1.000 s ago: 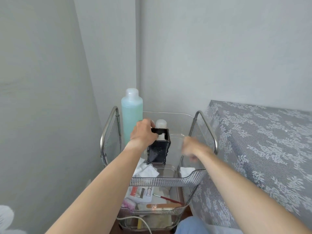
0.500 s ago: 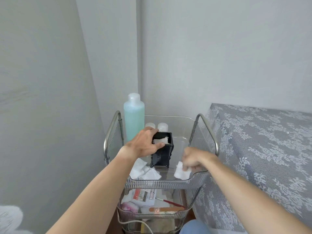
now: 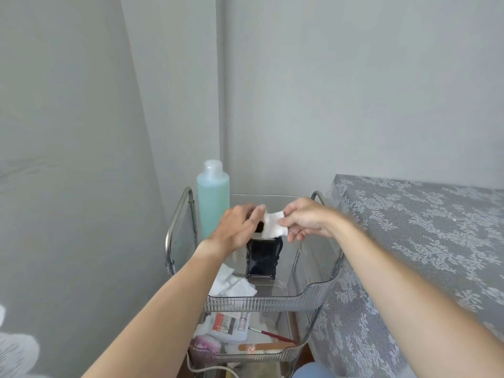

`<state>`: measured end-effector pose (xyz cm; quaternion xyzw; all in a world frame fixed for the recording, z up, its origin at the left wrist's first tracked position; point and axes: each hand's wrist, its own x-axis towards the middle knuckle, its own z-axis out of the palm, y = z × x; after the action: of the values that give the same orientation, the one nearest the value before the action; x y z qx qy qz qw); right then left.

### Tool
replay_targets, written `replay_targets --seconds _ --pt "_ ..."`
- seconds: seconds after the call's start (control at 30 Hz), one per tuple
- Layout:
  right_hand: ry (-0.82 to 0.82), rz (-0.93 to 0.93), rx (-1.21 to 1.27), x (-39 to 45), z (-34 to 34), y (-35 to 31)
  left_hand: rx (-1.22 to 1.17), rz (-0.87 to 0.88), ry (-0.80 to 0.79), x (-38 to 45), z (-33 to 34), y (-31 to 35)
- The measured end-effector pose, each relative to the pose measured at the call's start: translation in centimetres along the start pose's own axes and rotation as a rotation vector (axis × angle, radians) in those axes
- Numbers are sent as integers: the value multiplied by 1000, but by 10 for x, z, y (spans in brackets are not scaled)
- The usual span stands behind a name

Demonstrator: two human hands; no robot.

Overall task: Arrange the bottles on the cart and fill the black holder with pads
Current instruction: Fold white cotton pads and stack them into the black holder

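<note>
Since half a second ago the right hand [image 3: 305, 222] has risen from the cart [image 3: 272, 298] tray, now pinching a white pad [image 3: 275, 228] just above the black holder [image 3: 262, 257]. Left of the holder: turquoise bottle [image 3: 213, 197]; left hand [image 3: 237, 227] curled on the holder's rim.
</note>
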<state>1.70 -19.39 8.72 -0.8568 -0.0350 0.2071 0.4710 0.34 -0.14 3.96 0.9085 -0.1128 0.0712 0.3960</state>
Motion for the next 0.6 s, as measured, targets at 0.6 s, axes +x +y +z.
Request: replay_targets --seconds 0.6 --pt "424 -37 -438 38 48 15 257 -30 -28 14 8 -7"
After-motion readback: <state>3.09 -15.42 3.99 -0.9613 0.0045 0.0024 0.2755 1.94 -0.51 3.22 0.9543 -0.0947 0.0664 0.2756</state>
